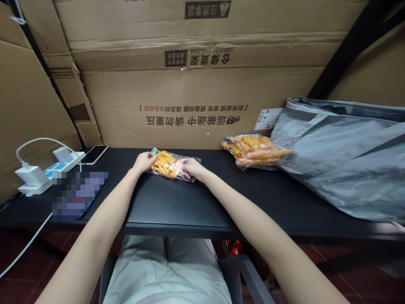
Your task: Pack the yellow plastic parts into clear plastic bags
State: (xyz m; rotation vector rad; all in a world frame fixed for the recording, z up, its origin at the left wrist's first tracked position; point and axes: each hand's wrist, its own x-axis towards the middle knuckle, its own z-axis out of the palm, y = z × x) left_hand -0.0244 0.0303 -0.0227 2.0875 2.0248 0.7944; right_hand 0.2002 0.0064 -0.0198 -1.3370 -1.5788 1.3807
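Note:
A clear plastic packet of yellow-orange pieces (166, 164) lies on the black table in front of me; what the pieces are I cannot make out. My left hand (144, 162) is closed on its left end, beside a blue and green printed edge. At the other end my right hand (191, 168) grips the loose plastic with its fingers curled in. Farther right, a stack of similar clear packets with orange pieces (253, 148) rests against a grey bag.
The large grey bag (341, 156) fills the table's right side. On the left are a white power strip (63, 169) with chargers, a phone (94, 154) and a blurred-out flat item (84, 194). Cardboard (190, 88) walls the back. The black table (177, 202) ends near my lap.

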